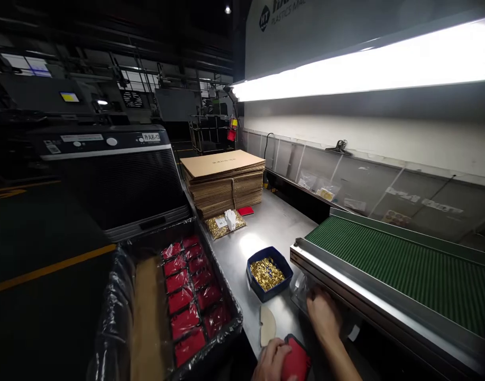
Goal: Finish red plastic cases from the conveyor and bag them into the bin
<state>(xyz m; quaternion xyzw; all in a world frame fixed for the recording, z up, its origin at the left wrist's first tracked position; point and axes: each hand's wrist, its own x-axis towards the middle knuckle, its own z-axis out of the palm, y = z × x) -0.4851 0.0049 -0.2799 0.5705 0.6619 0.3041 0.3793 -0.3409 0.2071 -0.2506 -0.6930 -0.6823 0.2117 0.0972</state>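
Observation:
My left hand [271,361] is at the bottom edge, its fingers closed on a red plastic part [296,362] with a black rim. Just above it lies a flat, cream half-round piece [267,326] on the metal table. My right hand [323,316] reaches beneath the edge of the green conveyor, at a clear plastic bag or tray [300,288]. Its fingers look curled, but the tips are in shadow and what they hold is hidden. Close by on the left, a blue box [253,283] contains many small brass-coloured pieces [267,273].
A crate lined with black plastic [114,296] holds rows of red parts [182,280] on the left. Stacked cardboard [226,185] and a bag of brass pieces [217,226] stand farther back. The green conveyor [389,264] overhangs the right side; a lamp [365,69] glows above.

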